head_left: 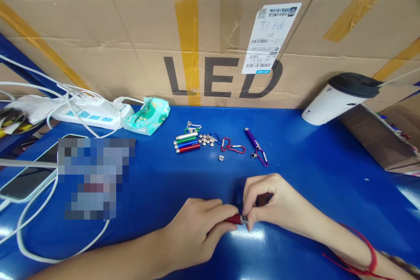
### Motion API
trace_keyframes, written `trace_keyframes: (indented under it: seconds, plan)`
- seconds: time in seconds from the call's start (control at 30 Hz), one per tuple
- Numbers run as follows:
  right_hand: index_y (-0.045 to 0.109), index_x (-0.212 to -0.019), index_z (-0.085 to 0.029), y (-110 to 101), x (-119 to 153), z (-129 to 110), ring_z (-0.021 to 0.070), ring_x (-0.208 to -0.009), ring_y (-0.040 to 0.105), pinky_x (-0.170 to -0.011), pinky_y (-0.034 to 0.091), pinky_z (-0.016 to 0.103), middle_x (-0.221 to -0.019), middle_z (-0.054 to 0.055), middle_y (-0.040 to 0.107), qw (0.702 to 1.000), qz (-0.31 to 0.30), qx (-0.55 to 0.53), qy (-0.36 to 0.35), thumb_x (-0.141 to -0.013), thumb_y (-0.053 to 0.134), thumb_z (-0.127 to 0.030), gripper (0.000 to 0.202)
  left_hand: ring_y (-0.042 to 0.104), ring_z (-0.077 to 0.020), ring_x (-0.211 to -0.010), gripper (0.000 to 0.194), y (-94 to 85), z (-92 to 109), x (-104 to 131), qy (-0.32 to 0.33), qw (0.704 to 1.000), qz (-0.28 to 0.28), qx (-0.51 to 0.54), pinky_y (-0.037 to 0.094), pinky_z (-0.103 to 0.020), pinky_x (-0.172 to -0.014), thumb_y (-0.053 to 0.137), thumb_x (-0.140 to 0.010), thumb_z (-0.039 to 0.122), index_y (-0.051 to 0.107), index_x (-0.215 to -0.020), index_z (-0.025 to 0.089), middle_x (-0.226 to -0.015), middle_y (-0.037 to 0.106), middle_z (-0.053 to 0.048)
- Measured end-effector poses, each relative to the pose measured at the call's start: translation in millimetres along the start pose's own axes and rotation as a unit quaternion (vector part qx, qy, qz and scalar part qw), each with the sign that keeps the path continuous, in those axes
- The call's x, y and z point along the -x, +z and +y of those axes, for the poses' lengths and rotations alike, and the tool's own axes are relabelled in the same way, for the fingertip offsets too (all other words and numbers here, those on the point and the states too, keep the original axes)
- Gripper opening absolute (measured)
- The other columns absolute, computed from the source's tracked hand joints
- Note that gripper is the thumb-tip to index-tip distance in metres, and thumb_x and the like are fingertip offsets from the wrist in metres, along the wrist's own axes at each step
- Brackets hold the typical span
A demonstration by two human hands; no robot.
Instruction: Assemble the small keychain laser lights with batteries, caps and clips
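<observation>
My left hand [203, 227] is closed around a red metal tube [234, 218], held level above the blue table. The thumb and fingers of my right hand [265, 197] pinch the tube's silver end. Beyond my hands lie red, blue, green and silver tubes [187, 148] side by side. Several small round silver pieces [206, 140] are heaped beside them, with red carabiners [236, 148] and a blue one [215, 137] to their right. A purple tube [252, 138] lies further right, near a purple carabiner [262, 157].
Across the back stands a large cardboard box [138, 30] marked LED. A white cup [334, 100] with a black lid leans at the right, by an open box [377, 140]. At the left are a power strip [88, 116], cables, a phone [28, 179] and a tissue pack [149, 116].
</observation>
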State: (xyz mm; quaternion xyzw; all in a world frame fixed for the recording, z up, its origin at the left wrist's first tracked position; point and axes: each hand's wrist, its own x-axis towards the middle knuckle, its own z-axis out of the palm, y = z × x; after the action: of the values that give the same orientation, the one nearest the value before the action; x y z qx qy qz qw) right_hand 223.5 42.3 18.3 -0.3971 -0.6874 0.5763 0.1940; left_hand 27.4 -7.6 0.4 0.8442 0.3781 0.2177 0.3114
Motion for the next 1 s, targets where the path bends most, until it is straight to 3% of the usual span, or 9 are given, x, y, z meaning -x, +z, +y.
trace_keyframes:
  seconds: [0.4, 0.63, 1.0]
  plan:
    - [0.067, -0.055, -0.017, 3.5, 3.0, -0.7, 0.0101, -0.051, 0.054, -0.046, 0.042, 0.021, -0.059, 0.001, 0.058, 0.995, 0.079, 0.035, -0.057, -0.063, 0.077, -0.037, 0.023, 0.048, -0.0119, -0.055, 0.025, 0.7, -0.5, -5.2, -0.068, 0.995, 0.036, 0.056, 0.035, -0.02, -0.053, 0.041, -0.092, 0.027, 0.063, -0.087, 0.018, -0.062, 0.053, 0.001]
    - [0.067, -0.054, -0.017, 2.6, 0.8, -0.5, 0.0096, -0.052, 0.052, -0.047, 0.04, 0.021, -0.057, 0.0, 0.056, 0.996, 0.073, 0.042, -0.043, -0.061, 0.078, -0.038, 0.025, 0.045, -0.0109, -0.053, 0.024, 1.1, -1.3, -3.9, -0.065, 0.995, 0.041, 0.067, 0.033, -0.02, -0.052, 0.042, -0.092, 0.027, 0.063, -0.087, 0.018, -0.061, 0.049, 0.002]
    - [0.068, -0.056, -0.016, 2.8, 1.2, 3.0, 0.0104, -0.054, 0.054, -0.049, 0.039, 0.021, -0.059, 0.001, 0.059, 0.991, 0.094, 0.064, -0.065, -0.062, 0.077, -0.041, 0.027, 0.052, -0.013, -0.06, 0.024, 4.0, -3.3, -2.4, -0.042, 0.994, 0.075, 0.06, 0.039, -0.021, -0.058, 0.04, -0.093, 0.027, 0.061, -0.105, 0.021, -0.071, 0.059, 0.0]
